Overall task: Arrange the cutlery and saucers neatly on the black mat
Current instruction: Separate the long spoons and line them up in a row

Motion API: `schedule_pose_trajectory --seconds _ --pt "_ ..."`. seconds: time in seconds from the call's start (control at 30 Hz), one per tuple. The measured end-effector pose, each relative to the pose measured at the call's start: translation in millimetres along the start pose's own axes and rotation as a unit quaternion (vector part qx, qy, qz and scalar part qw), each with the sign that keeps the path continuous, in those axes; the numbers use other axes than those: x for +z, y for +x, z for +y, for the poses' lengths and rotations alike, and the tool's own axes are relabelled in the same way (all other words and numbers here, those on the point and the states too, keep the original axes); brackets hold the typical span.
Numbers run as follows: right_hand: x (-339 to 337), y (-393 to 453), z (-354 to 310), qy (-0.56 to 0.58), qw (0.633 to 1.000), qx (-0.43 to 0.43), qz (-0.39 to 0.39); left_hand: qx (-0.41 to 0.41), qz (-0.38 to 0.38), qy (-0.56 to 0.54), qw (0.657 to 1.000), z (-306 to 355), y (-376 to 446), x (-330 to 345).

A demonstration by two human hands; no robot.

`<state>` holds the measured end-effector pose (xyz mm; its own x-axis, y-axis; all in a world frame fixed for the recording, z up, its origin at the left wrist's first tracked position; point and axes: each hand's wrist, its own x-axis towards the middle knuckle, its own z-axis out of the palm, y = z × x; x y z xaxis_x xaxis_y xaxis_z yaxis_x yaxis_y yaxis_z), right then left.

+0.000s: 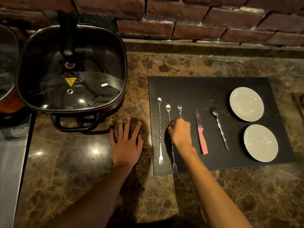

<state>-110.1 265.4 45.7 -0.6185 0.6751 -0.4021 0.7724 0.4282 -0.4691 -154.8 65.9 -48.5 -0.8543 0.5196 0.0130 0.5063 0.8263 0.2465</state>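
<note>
Currently, all places given relative to the black mat.
Black mat [205,89]: flat on brown marble counter [79,162], long side toward brick wall [197,18].
Left hand [127,142]: off the mat, just beside its left edge, palm down on counter, fingers spread flat, holding nothing.
Right hand [180,134]: over left part of mat, fingers curled closed, pinching the third spoon's handle; knuckles also over second stirrer's shaft, contact there unclear.
First stirrer [159,129]: leftmost on mat, spoon bowl toward far edge, small fork end toward near edge, lying straight.
Second stirrer [171,142]: just right of first, same orientation, fork end reaching mat's near edge, shaft partly hidden by right hand.
Third spoon [179,110]: right of second stirrer, bowl toward far edge, handle disappearing into right hand; rest hidden.
Knife [201,134]: mid-mat, pink handle toward near edge, blade pointing to far edge, slightly tilted.
Dark spoon [219,127]: right of knife, bowl toward far edge, handle angled toward near right.
Far saucer [246,104]: white, right side of mat, near far right corner.
Near saucer [260,143]: white, right side of mat, toward near right corner, apart from far saucer.
Electric pan [70,68]: well left of mat, glass lid on, yellow hot-surface sticker on lid, black handle facing near side.
</note>
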Motion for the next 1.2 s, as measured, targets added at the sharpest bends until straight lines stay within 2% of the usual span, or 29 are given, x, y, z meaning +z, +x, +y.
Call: schedule_pose_trajectory --seconds 0.13,0.3,0.6,0.83,1.2 --pt "1 0 -1 -0.009 1.000 0.006 -0.003 0.001 0.004 0.004 1.000 -1 0 0" --pt "7 -2 -14 -0.036 0.997 -0.043 0.049 0.003 0.008 0.016 1.000 0 0 1" --pt "23 -2 -38 -0.034 0.997 -0.065 0.016 0.002 0.005 0.017 1.000 1 0 -1" --pt "29 -15 -32 -0.050 0.997 -0.064 0.002 0.003 0.009 0.020 1.000 2 0 -3" --pt "38 -32 -19 -0.007 0.999 -0.039 0.000 0.001 0.004 0.013 1.000 0 0 1"
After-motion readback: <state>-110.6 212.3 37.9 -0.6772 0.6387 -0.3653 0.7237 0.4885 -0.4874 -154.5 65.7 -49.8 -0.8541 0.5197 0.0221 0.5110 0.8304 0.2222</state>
